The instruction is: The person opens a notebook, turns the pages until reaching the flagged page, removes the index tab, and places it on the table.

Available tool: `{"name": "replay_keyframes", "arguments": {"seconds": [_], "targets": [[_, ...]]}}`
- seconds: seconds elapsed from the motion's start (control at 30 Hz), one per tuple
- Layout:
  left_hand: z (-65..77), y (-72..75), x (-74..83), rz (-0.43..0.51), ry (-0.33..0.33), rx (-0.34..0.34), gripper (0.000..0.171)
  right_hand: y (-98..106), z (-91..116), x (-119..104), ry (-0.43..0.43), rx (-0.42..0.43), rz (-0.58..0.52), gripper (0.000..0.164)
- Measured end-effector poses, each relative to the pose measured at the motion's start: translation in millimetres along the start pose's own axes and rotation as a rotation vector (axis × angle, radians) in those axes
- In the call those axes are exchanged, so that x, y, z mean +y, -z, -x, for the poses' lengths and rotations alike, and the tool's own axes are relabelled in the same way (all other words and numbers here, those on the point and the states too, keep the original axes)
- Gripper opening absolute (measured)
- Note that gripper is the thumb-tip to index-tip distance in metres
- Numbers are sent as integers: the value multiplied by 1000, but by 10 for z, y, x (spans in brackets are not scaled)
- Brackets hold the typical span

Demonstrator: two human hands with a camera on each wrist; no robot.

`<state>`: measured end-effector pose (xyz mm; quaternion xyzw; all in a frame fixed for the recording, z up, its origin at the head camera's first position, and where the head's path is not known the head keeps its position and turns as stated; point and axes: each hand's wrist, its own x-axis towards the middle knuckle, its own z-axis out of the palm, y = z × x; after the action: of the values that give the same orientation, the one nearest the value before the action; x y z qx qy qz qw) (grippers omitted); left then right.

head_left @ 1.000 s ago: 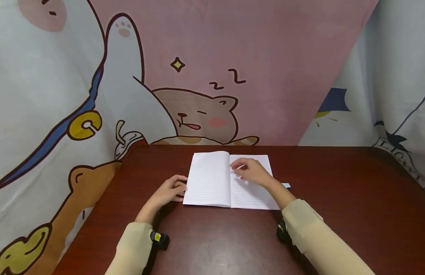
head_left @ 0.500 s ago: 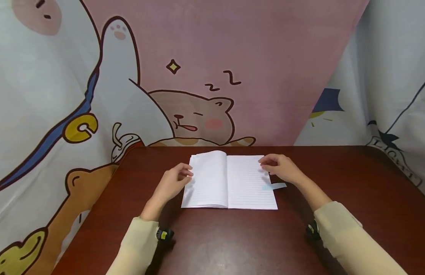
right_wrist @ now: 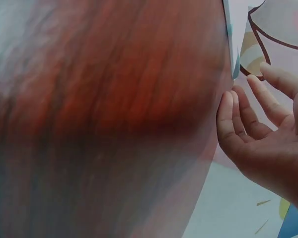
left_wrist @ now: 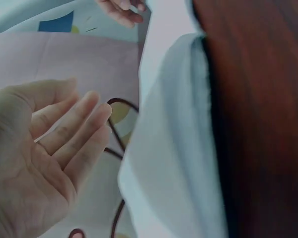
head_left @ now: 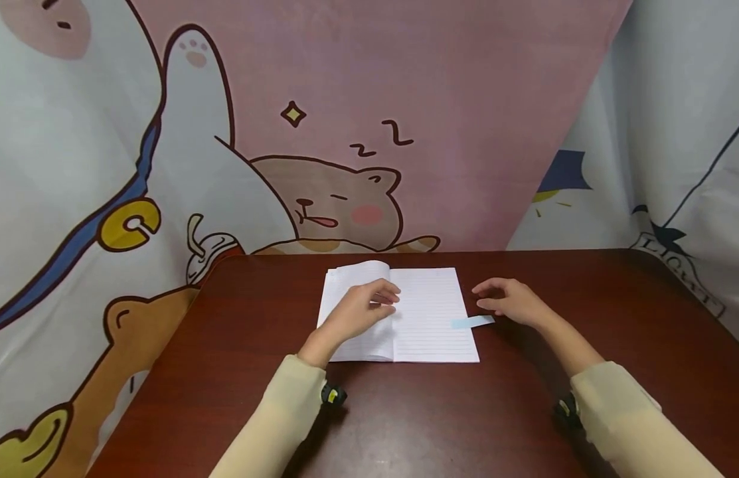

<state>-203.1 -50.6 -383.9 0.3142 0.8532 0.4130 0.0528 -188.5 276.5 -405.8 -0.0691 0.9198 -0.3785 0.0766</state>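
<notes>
An open notebook (head_left: 429,292) with lined white pages lies on the table, its left pages bulging up a little. A pale blue paper strip (head_left: 472,322) lies across the right page and sticks out past its outer edge. My left hand (head_left: 363,309) hovers over the left page near the spine, fingers loosely bent and holding nothing; its palm shows in the left wrist view. To the right of the notebook, my right hand (head_left: 512,300) is held above the table, apart from the strip, with relaxed fingers and nothing in them.
The dark reddish-brown table (head_left: 441,418) extends around the notebook on all sides. Behind it hangs a curtain (head_left: 477,133) with cartoon animals, coming down to the table's back edge.
My right hand has moved off the right page to beyond its outer edge, uncovering the blue strip. My left hand has gone from the notebook's left edge rightward over the page.
</notes>
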Motion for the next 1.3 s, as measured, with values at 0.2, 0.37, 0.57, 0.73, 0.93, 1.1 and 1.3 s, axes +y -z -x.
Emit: {"name": "replay_keyframes", "arguments": {"seconds": [0.2, 0.37, 0.57, 0.73, 0.93, 1.1, 1.3], "targets": [[22, -127, -98, 26, 8, -67, 29, -37, 30, 63, 24, -74, -19, 33], [86, -147, -172, 37, 68, -82, 34, -78, 46, 64, 81, -111, -12, 29], [98, -201, -237, 21, 107, -102, 40, -84, 63, 59, 97, -119, 23, 16], [98, -252, -276, 30, 140, -96, 44, -46, 67, 89, 88, -133, -6, 12], [122, -294, -293, 4, 150, -80, 46, 48, 78, 147, 50, -155, -78, 17], [129, -287, -307, -41, 165, -74, 47, 159, 93, 197, 30, -159, -71, 19], [137, -267, -333, -37, 170, -72, 47, 233, 124, 263, 13, -183, -17, 18]]}}
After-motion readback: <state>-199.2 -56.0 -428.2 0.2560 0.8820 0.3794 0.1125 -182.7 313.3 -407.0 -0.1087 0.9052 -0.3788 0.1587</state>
